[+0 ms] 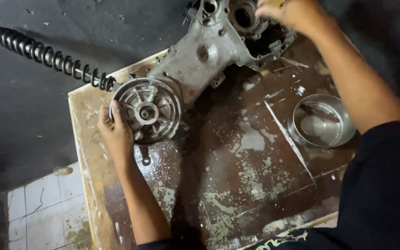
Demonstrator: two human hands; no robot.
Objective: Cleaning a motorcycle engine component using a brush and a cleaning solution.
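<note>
Near: worn wooden board; steel bowl at right. Left hand, fingers clamped on rim of brake drum, mid-left; coil shock absorber beyond. Far: right hand on engine casing, finger state indiscernible.

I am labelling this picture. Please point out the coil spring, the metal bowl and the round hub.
coil spring (47, 54), head view, on the middle coils.
metal bowl (338, 139), head view, on its near right rim.
round hub (146, 112), head view, on its centre boss.
</note>
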